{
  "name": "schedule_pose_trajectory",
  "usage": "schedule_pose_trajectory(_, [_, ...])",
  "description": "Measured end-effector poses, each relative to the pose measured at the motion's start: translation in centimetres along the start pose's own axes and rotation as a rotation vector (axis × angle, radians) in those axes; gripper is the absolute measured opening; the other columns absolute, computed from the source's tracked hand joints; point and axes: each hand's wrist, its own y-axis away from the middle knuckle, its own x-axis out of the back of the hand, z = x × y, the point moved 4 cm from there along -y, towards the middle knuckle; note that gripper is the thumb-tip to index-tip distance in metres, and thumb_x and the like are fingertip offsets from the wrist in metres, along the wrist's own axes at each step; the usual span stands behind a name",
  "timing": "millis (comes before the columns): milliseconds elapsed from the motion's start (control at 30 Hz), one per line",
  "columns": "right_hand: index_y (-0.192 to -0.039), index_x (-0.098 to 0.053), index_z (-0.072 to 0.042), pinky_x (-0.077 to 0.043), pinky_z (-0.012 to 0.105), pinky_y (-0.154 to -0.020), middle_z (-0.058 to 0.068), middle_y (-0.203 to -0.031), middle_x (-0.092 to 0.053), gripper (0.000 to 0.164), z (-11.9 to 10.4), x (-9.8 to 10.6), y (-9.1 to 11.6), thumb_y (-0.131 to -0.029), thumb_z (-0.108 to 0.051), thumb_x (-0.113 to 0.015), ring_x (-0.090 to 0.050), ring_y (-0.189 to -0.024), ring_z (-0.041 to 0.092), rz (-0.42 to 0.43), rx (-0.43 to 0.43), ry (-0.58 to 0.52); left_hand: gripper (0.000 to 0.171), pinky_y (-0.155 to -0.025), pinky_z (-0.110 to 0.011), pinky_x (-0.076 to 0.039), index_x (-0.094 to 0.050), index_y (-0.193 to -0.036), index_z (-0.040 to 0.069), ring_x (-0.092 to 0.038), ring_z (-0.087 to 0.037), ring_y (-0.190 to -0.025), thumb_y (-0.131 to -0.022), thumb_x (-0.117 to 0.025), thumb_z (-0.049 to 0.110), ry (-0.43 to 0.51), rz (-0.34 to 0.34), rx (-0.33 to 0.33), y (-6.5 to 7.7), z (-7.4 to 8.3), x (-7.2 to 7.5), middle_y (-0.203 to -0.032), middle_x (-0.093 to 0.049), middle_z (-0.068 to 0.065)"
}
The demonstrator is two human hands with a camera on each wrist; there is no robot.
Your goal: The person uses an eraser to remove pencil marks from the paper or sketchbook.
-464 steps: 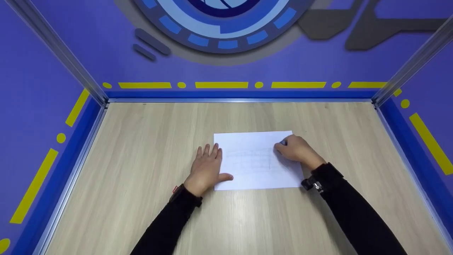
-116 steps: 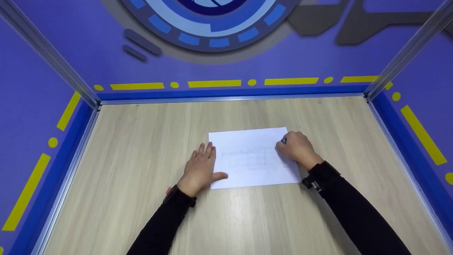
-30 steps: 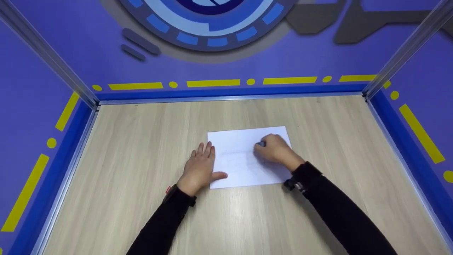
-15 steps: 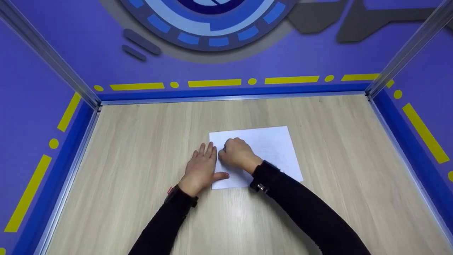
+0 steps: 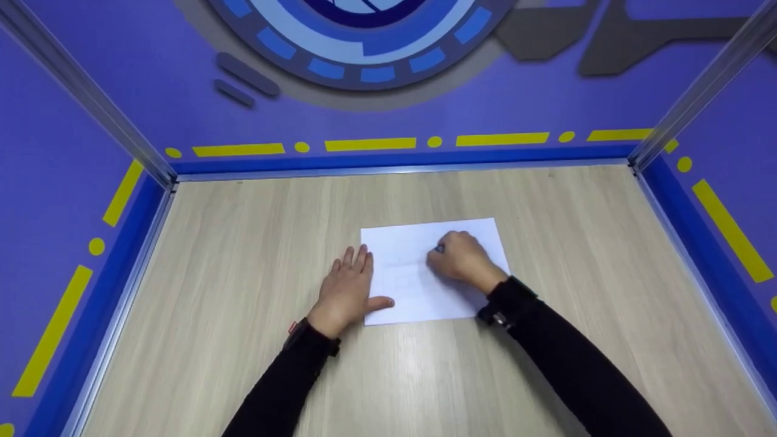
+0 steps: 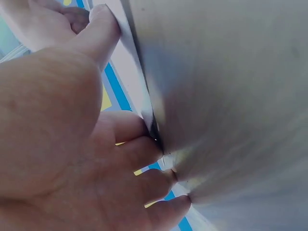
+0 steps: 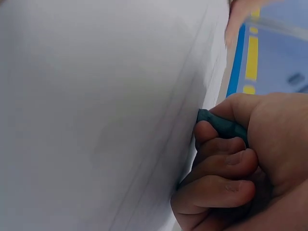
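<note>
A white sheet of paper (image 5: 407,303) lies on the table, bearing faint grey lines and smudges. My left hand (image 5: 347,291) rests flat at its left edge, fingers straight and spread, thumb on the paper. My right hand (image 5: 464,261) is over the sheet's right half, pinching a small dark teal eraser (image 7: 224,126) between thumb and forefinger. In the right wrist view the other fingers curl in beneath it. The eraser's tip is right at the paper surface, and most of its body is hidden in the grip. Several thin lines run across the paper there.
The wood-grain table (image 5: 255,243) is bounded by a blue-purple back wall (image 5: 364,121) and side walls, with metal rails (image 5: 400,170) along their bases. Black sleeves and wrist straps cover both forearms.
My right hand swept left across the sheet to near the left hand, then came back right, still pinching the eraser. Pencil lines look fainter than earlier. The left hand stays put.
</note>
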Motion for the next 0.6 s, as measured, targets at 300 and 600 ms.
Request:
schedule_pose_trajectory(300, [-0.072, -0.064, -0.008, -0.042, 0.034, -0.066, 0.007, -0.082, -0.06, 0.033, 6.4, 3.9, 0.9, -0.096, -0.031, -0.066, -0.055, -0.076, 0.024, -0.043, -0.119, 0.016, 0.115, -0.138, -0.062, -0.026, -0.031, -0.171, -0.004, -0.018, -0.046, -0.172, -0.096, -0.074, 0.07, 0.018, 0.011, -0.002, 0.1, 0.0, 0.0, -0.184, -0.022, -0.023])
schedule_pose_trajectory(600, [-0.069, -0.058, -0.011, -0.037, 0.032, -0.061, 0.004, -0.074, -0.049, 0.035, 9.7, 6.0, 1.9, -0.096, -0.032, -0.064, -0.049, -0.07, 0.022, -0.055, -0.162, 0.029, 0.114, -0.138, -0.063, -0.024, -0.03, -0.172, -0.003, -0.016, -0.045, -0.173, -0.096, -0.073, 0.07, 0.022, 0.007, 0.003, 0.0, 0.1, 0.0, -0.184, -0.021, -0.022])
